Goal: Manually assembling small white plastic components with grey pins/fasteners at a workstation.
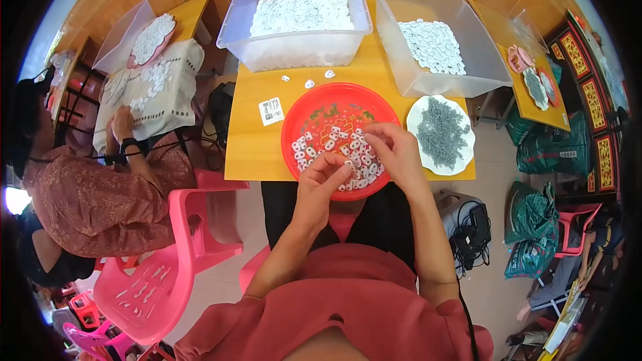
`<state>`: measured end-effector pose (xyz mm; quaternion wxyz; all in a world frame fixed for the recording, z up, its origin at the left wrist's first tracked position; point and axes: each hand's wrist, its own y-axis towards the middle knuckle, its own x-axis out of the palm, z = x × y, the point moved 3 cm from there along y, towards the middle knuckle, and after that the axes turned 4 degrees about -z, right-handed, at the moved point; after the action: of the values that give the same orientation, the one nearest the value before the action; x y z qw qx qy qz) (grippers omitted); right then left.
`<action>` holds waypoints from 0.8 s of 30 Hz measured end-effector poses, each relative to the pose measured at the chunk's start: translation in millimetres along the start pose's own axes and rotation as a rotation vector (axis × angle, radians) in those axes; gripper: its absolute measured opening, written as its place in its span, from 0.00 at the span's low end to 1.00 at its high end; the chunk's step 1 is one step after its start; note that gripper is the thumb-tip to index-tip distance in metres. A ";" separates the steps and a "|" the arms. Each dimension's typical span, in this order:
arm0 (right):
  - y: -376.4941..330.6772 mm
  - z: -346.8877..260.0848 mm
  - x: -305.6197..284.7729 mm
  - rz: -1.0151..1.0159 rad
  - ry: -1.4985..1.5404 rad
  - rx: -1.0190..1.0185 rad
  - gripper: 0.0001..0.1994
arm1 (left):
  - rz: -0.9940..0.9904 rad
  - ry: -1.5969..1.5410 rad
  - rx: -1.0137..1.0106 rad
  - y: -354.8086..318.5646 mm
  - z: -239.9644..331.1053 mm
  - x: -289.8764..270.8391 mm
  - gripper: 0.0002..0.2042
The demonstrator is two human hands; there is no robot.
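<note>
Both hands over red plate [314, 103], 6 o'clock rim: left hand [321, 177] and right hand [394, 150] pinched on small white plastic pieces [334, 147] (grip detail unclear).

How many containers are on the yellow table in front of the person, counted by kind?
Clear plastic bins: 2
Red plate: 1
White plate: 1
Total: 4
</note>
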<state>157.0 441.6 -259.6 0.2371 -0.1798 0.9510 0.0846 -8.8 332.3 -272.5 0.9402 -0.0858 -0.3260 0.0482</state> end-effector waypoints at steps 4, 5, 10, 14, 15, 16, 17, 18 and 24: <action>-27.0 -24.8 -0.6 -0.157 0.282 0.049 0.09 | -0.004 0.101 0.172 1.1 12.4 12.0 0.04; -31.0 -29.7 1.3 -0.129 0.408 0.079 0.10 | -0.042 0.121 0.209 0.1 14.3 15.3 0.04; -38.2 -44.4 -3.3 -0.076 0.716 0.195 0.11 | -0.090 0.399 0.306 -3.9 10.7 15.8 0.06; -37.6 -32.9 -7.6 0.010 0.752 0.193 0.10 | -0.069 0.300 0.294 -10.8 8.7 24.7 0.06; -38.0 -30.7 -8.1 0.020 0.788 0.204 0.11 | -0.070 0.301 0.294 -13.3 7.7 28.3 0.06; -39.9 -31.3 -5.1 0.021 0.788 0.204 0.11 | -0.057 0.235 0.278 -15.7 6.0 31.4 0.06; -41.7 -35.7 -0.2 0.057 0.856 0.219 0.12 | -0.044 0.170 0.262 -16.9 4.8 32.8 0.06; -43.5 -38.7 3.4 0.093 0.923 0.234 0.12 | -0.044 0.169 0.261 -17.3 4.6 33.2 0.06; -48.1 -45.7 3.0 0.051 0.917 0.247 0.13 | -0.003 0.128 0.202 -17.5 9.9 30.4 0.06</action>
<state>153.7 385.1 -224.8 -0.1899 -0.1454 0.9646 -0.1116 9.5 320.9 -243.1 0.9630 0.0071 -0.2591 0.0740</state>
